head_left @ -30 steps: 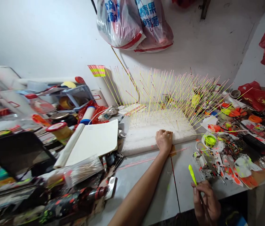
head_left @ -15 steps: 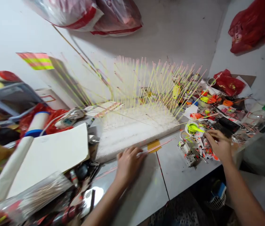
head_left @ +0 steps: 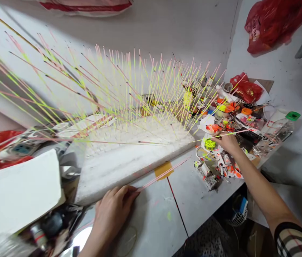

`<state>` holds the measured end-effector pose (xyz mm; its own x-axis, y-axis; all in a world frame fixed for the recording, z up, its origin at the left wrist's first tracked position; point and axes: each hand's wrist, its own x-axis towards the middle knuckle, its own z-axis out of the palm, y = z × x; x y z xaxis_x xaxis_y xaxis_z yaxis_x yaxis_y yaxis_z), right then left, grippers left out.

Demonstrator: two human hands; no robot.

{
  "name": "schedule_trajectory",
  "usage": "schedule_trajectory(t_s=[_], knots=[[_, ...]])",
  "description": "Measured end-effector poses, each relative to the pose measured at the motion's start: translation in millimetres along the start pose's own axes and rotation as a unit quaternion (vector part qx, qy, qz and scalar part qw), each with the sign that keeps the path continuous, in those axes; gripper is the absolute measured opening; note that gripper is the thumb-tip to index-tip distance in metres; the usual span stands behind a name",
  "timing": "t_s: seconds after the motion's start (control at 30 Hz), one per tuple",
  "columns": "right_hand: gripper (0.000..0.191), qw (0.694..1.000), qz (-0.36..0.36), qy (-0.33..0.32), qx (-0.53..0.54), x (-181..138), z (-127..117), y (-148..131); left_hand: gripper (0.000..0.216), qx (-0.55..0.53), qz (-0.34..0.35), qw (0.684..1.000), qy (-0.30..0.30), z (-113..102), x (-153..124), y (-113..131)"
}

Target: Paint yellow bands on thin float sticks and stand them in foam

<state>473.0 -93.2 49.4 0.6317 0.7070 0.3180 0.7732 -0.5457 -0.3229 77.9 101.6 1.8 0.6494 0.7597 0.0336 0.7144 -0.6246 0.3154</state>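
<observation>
My left hand (head_left: 114, 205) rests on the table in front of the foam block, its fingertips closed on a few thin pink rods (head_left: 164, 174) that point right over an orange-yellow patch (head_left: 164, 170). My right hand (head_left: 228, 142) is over the paint cups, fingers bent together beside the neon-yellow cup (head_left: 209, 144). What it holds, if anything, is hidden. A slanting yellow-and-pink rod (head_left: 240, 132) crosses in front of it. The white foam block (head_left: 110, 173) bears many upright and leaning rods (head_left: 157, 82), yellow below and pink above with dark tips.
Messy paint pots, tools and a clear bottle with a green cap (head_left: 285, 125) crowd the right side. A paint-spattered block (head_left: 207, 175) lies near the front edge. At left are a cream board (head_left: 19, 196) and a power strip (head_left: 22, 150). A red bag (head_left: 274, 26) hangs at right.
The view has shifted closer and rightward. My right hand has moved up over the cups; the bright yellow stick it held is no longer visible. My left hand still pinches the pink rods.
</observation>
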Motion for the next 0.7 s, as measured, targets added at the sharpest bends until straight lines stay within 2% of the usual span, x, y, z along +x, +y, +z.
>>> schedule_trajectory(t_s=[0.3, 0.47, 0.6, 0.7], knots=[[0.021, 0.999, 0.0, 0.034, 0.013, -4.1, -7.7, 15.9, 0.035, -0.024, 0.031, 0.998, 0.048, 12.1, 2.6, -10.2], [0.021, 0.998, 0.01, 0.056, 0.02, -5.4, -15.4, 24.3, 0.031, -0.04, 0.042, 0.997, 0.057, 9.6, 2.6, -8.1], [0.019, 0.997, 0.007, 0.065, 0.032, -11.3, -27.5, 20.3, 0.029, -0.061, 0.049, 0.995, 0.066, 4.1, 1.2, -4.3], [0.017, 0.997, -0.022, 0.062, 0.049, -19.1, -31.4, 10.6, 0.027, -0.076, 0.052, 0.992, 0.082, 1.7, -0.9, -0.4]])
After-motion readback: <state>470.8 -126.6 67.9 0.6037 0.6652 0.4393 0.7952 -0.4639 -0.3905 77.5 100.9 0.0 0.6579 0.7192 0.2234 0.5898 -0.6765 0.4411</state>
